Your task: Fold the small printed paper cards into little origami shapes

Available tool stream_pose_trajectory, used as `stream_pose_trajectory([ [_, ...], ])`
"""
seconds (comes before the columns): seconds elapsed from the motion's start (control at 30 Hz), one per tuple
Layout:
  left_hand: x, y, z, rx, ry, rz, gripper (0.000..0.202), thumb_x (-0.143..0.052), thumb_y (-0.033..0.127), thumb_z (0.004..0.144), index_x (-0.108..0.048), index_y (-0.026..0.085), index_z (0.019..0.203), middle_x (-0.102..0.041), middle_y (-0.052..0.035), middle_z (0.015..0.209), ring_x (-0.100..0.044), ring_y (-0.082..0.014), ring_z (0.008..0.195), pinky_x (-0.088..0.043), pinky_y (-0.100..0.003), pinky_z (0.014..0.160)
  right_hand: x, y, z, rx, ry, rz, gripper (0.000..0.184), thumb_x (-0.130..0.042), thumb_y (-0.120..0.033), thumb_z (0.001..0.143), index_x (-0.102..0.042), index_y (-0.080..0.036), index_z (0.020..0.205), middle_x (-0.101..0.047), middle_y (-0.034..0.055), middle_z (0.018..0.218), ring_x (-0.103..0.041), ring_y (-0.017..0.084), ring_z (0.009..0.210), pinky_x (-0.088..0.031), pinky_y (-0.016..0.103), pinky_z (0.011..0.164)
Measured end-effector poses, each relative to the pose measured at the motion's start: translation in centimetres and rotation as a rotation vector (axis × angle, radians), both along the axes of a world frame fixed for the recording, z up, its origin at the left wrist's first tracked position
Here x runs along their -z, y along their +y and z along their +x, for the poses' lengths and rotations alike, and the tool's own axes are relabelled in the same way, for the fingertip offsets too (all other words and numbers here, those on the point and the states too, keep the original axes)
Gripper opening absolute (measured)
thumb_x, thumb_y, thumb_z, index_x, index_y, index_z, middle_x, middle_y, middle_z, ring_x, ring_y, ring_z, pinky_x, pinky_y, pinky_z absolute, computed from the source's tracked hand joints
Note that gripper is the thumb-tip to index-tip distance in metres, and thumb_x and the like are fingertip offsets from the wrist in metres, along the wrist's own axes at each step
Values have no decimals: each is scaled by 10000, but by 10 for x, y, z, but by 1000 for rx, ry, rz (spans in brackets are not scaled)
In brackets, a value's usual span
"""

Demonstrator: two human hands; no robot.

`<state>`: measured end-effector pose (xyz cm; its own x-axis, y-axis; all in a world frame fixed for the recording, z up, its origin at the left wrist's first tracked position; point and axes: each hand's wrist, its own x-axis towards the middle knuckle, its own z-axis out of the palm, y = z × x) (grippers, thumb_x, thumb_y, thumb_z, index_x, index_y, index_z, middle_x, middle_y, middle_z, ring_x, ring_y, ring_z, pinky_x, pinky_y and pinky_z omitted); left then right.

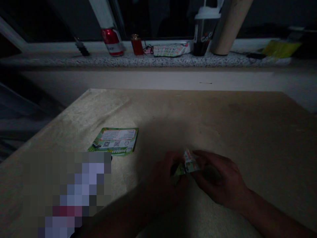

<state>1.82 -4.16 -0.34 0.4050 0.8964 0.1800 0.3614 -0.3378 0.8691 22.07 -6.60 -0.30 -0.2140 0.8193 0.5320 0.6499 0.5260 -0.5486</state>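
Between both hands: a small, creased green-and-white printed wrapper (190, 162), right of and nearer than a flat green-bordered packet with a pale text panel (119, 140).
Left hand (163, 177): thumb and fingers closed on the wrapper's left end, contact deep in shadow.
Right hand (225, 180): fingertips pinched on its right edge.
Wrapper risk: uneven pulling could, I judge, tear it suddenly; a shallow pinch could let it slip.
Wrapper surface: seemingly thin film, angular folds.
Packet surface: smooth, four-sided, lying flat.
Tabletop (198, 115): dull brown, faintly marked, beneath the packet.
Windowsill (96, 61): speckled stone, beyond the packet, bearing a shiny red can (112, 41).
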Motion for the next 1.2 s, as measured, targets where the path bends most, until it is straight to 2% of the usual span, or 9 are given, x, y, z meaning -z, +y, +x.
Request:
stream_pose_trajectory([
  [0.17,-2,-2,4,30,-35,4,241,-592,158,836,-555,227,1064,-667,-9,876,-620,-145,733,-503,-257,673,2,0,-2,35,-48,51,392,-646,-205,866,-564,-194,1249,-750,58,908,-737,208,764,-612,358,696],
  [0.37,-2,-4,5,18,-17,25,262,-606,185,864,-540,244,1111,-685,-15,925,-654,-156,761,-526,-271,681,3,0,-5,67,-52,35,338,-628,-201,881,-579,-187,1215,-741,44,841,-723,199,723,-593,345,678],
  [0.53,-3,-7,6,153,94,139,362,-594,128,803,-539,219,1149,-704,-49,976,-671,-196,824,-537,-324,749,3,1,-7,97,-18,-43,334,-602,-170,836,-611,-177,1169,-706,0,709,-697,171,609,-566,300,586],
  [0.63,-8,-8,9,221,112,234,348,-568,124,791,-545,183,1133,-702,-73,928,-657,-200,782,-535,-326,736,3,1,-6,71,-31,-28,367,-540,-109,782,-628,-176,1132,-750,35,791,-727,192,675,-570,316,613],
  [0.73,-9,-9,8,246,80,252,351,-556,118,797,-539,186,1141,-685,-72,909,-640,-199,778,-527,-325,736,3,1,-3,14,-34,-27,300,-519,-94,781,-650,-186,1034,-760,49,824,-726,198,701,-565,324,627],
  [0.83,-4,-10,3,234,-61,114,374,-585,145,798,-527,202,1162,-649,-55,918,-611,-185,787,-518,-317,741,2,2,-1,-14,-8,-29,222,-518,-105,797,-649,-182,958,-725,36,727,-681,180,616,-534,303,571],
  [0.93,3,-5,-1,149,-265,-153,243,-546,155,884,-541,220,1119,-613,-24,900,-583,-150,796,-499,-277,733,1,2,-1,-38,21,-21,216,-524,-96,772,-650,-179,927,-692,26,681,-639,164,570,-493,279,526],
  [1.03,4,3,-2,149,-450,-391,221,-612,299,931,-578,204,1129,-628,-35,955,-596,-148,849,-500,-262,752,2,1,-1,-102,48,-26,205,-542,-96,779,-651,-186,928,-679,16,685,-624,156,581,-471,268,528],
  [1.2,0,8,4,225,-520,-584,262,-710,397,901,-692,173,1036,-694,-39,919,-635,-147,848,-496,-251,762,5,-1,1,-111,94,-64,208,-607,-97,770,-624,-202,949,-680,8,729,-637,151,615,-477,257,548],
])
